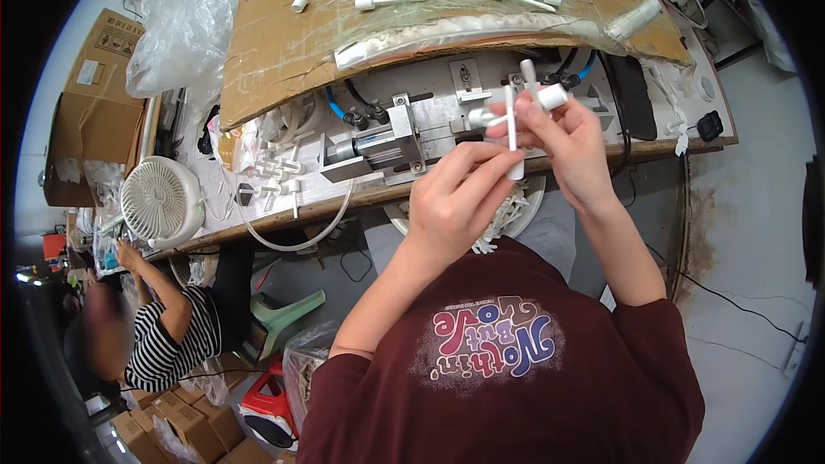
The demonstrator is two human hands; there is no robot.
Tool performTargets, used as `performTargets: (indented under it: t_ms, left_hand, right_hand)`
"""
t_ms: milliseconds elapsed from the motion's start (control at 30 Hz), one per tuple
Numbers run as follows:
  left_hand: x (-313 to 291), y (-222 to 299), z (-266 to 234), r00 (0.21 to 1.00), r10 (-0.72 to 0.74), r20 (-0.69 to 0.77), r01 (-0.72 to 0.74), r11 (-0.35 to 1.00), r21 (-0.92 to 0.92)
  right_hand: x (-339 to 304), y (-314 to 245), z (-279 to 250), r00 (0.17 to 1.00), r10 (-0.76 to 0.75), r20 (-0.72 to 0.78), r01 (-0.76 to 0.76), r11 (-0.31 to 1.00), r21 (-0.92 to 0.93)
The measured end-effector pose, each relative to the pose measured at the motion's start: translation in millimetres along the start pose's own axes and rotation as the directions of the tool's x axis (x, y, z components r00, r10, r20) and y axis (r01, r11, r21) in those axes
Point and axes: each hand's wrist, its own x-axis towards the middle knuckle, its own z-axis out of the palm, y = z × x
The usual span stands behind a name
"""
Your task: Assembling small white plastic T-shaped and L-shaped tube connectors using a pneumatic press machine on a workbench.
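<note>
Both hands are raised close together above the front edge of the bench. My left hand (455, 193) pinches the lower part of a slim white plastic rod (511, 120), which stands nearly upright. Close against it, my right hand (574, 142) has thumb and fingers closed on a white ribbed cap (553, 97). Another white stick-like piece (528, 75) rises beside those fingers; I cannot tell whether it joins the cap. Behind the hands lies a metal clamping fixture (391, 148), partly hidden. Below them, a bowl (534, 210) in my lap holds loose white plastic pieces (507, 219).
A cardboard sheet (288, 43) over the fixture carries several white capped sticks (391, 2). Left on the bench are a white fan (161, 199) and more white parts (275, 174). A co-worker in a striped shirt (176, 335) sits at the left, near a green stool (288, 318).
</note>
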Motion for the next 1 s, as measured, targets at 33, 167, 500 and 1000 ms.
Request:
performTargets:
  t_ms: [33, 167, 500, 1000]
  left_hand:
    - [-4.2, -0.4, -0.6, 1.000, -0.025, -0.009, 0.025, 1.000, 0.016]
    - [-25.1, -15.9, 1.9, 0.998, -0.068, 0.000, 0.066, 0.969, 0.237]
    - [-26.0, -39.1, 16.0, 0.979, -0.128, 0.160, 0.037, 0.877, 0.479]
    - [-24.2, -1.9, -18.6, 0.934, -0.305, 0.187, 0.351, 0.882, -0.314]
  right_hand:
    - [0.1, 2.4, -3.6, 0.998, -0.053, -0.039, 0.053, 0.999, -0.004]
    - [-3.9, 2.8, -18.0, 0.988, -0.129, -0.090, 0.131, 0.991, 0.018]
    - [-14.0, 1.0, -30.5, 0.998, 0.038, -0.047, -0.030, 0.989, 0.143]
    - [-5.1, 23.2, -32.8, 0.992, 0.119, 0.049, -0.128, 0.945, 0.302]
